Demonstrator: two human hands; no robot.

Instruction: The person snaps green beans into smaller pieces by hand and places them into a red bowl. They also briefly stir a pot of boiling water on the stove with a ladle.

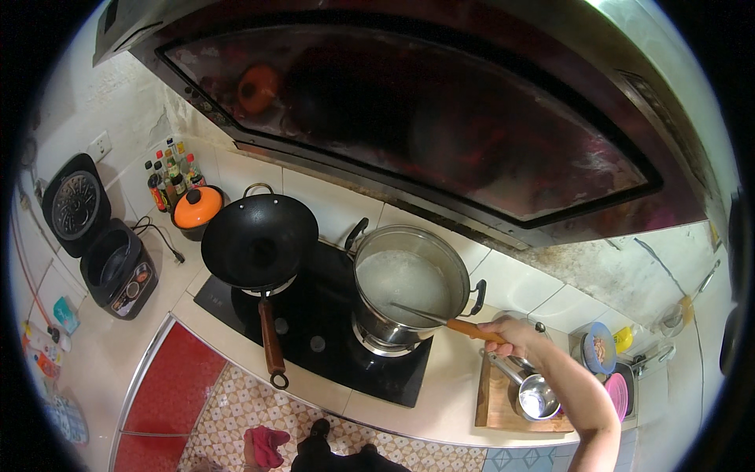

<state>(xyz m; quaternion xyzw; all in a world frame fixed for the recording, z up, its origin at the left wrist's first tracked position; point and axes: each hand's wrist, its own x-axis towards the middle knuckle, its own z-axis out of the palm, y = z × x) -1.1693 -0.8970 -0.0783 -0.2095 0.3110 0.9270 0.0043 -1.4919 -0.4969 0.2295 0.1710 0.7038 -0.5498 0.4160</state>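
Observation:
My right hand (508, 337) grips the wooden handle (476, 331) of a metal utensil, whose far end dips into a large stainless steel pot (363, 310). Pale, cloudy liquid (404, 282) fills part of this pot, which stands on the right burner of the black hob (330, 366); the utensil's head is hidden in it. On the left burner sits an empty black wok (259, 236), its wooden handle pointing towards me. Low in the picture, a hand or forearm partly seen at the edge is beside a red cloth (267, 446); whose it is, I cannot tell.
A steel ladle or small pan (538, 396) lies on a wooden board (501, 407) at right, near a sink. An orange-lidded pot (199, 207), sauce bottles (171, 174) and an open rice cooker (121, 271) stand at left. The range hood (413, 118) hangs low above the hob.

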